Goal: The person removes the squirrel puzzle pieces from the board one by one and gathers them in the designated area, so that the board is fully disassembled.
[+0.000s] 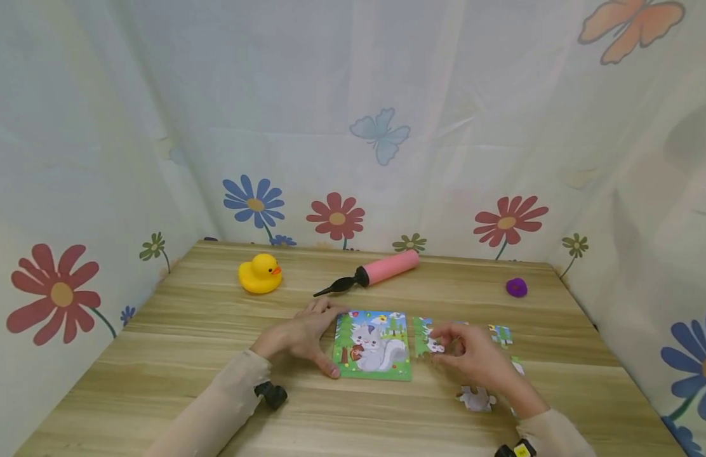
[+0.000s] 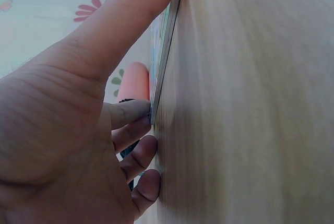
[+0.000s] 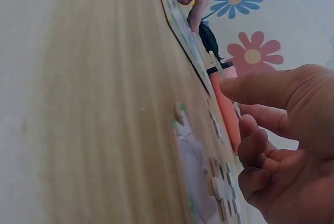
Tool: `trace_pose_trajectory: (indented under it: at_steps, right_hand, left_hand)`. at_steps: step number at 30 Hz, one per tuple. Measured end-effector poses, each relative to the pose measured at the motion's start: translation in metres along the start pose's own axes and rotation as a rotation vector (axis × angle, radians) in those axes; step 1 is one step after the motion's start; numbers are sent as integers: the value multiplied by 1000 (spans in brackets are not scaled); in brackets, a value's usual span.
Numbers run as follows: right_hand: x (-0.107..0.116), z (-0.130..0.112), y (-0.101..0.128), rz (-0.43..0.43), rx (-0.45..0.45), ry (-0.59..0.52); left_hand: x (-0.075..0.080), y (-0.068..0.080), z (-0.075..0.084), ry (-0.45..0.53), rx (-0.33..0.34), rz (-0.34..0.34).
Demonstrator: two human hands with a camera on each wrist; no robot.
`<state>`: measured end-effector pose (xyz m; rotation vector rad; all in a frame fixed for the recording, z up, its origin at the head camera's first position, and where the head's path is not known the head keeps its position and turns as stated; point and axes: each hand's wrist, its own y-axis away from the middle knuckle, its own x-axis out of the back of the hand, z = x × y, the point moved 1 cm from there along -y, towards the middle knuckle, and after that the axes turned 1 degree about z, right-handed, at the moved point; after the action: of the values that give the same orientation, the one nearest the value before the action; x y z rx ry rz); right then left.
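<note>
A square picture board (image 1: 372,346) with a grey squirrel on it lies flat on the wooden table. My left hand (image 1: 307,336) spans its left side, thumb at the near corner and index finger at the far one. In the left wrist view, the left thumb and fingers look extended or only loosely bent along the board's edge. Right of the board, my right hand (image 1: 473,352) pinches a small jigsaw piece (image 1: 435,346) between thumb and fingers. The right wrist view shows that piece edge-on, just above the table. Green tree pieces (image 1: 419,327) lie beside the right fingertips.
More loose jigsaw pieces (image 1: 475,400) lie around the right hand, partly hidden by it. Behind the board are a yellow rubber duck (image 1: 260,274), a pink hand pump (image 1: 390,267) with a black nozzle, and a small purple object (image 1: 516,287). Flowered curtains (image 1: 296,139) surround the table.
</note>
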<state>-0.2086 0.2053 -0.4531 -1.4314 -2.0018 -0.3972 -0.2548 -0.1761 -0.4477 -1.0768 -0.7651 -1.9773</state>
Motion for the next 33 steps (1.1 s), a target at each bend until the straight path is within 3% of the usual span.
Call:
trace_pose_trajectory:
  at_steps: [33]
  right_hand:
    - [-7, -2, 2, -46, 56, 94]
  left_hand:
    - [-1, -1, -3, 37, -7, 3]
